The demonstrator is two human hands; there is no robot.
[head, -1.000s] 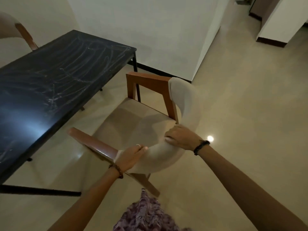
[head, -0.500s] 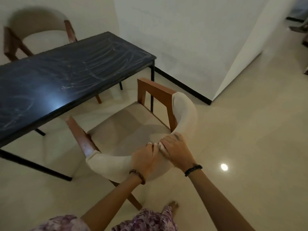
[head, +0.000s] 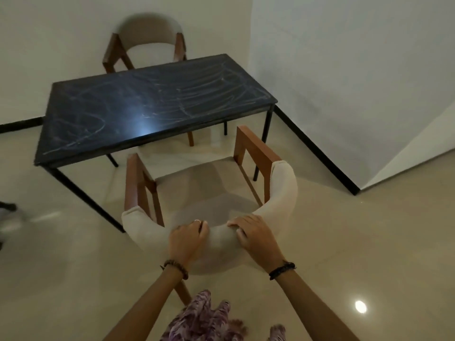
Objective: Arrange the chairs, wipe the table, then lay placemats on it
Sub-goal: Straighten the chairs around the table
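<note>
both hands, left hand [head: 188, 238] and right hand [head: 253, 236], clasp the backrest of the near chair [head: 209, 188]; its seat faces the table [head: 152, 107] straight ahead, front edge just short of it.

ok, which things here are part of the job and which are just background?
Job: near chair, gripped at its backrest by left hand and right hand; smeared black table; far chair behind it.
Background: dark object at left edge, cut off; floor glare. No placemats or cloth visible.

Dim room, glare on table [head: 138, 129], edges warped
</note>
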